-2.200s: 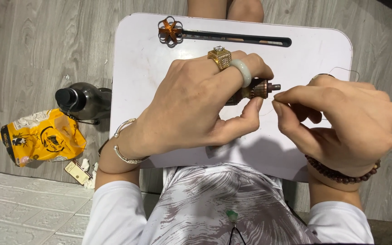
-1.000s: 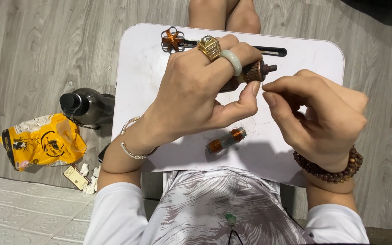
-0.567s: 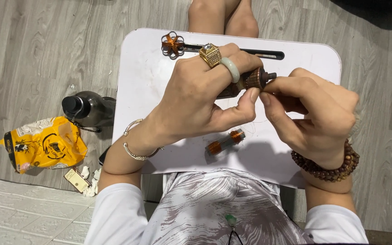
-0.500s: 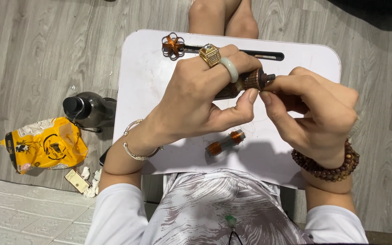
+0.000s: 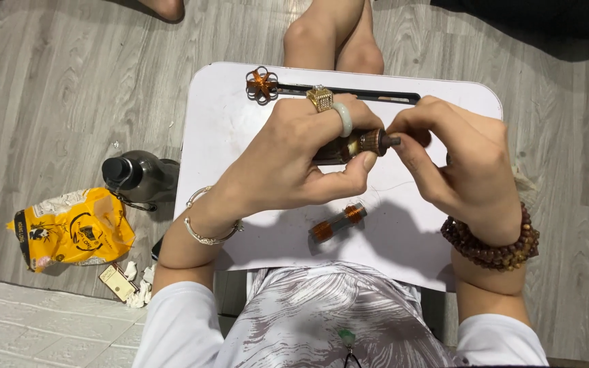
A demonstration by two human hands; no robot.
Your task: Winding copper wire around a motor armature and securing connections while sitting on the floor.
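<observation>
A small dark cylindrical piece with a ribbed brass-coloured collar (image 5: 366, 142) lies level above the white lap table, its body wrapped in the left hand's fingers and its narrow dark tip pinched by the right hand's fingertips

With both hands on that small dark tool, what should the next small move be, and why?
Probably a small twist of the tip: the left hand grips the tool firmly, and the right hand pinches its narrow end. The thin wire is too faint to follow.
</observation>
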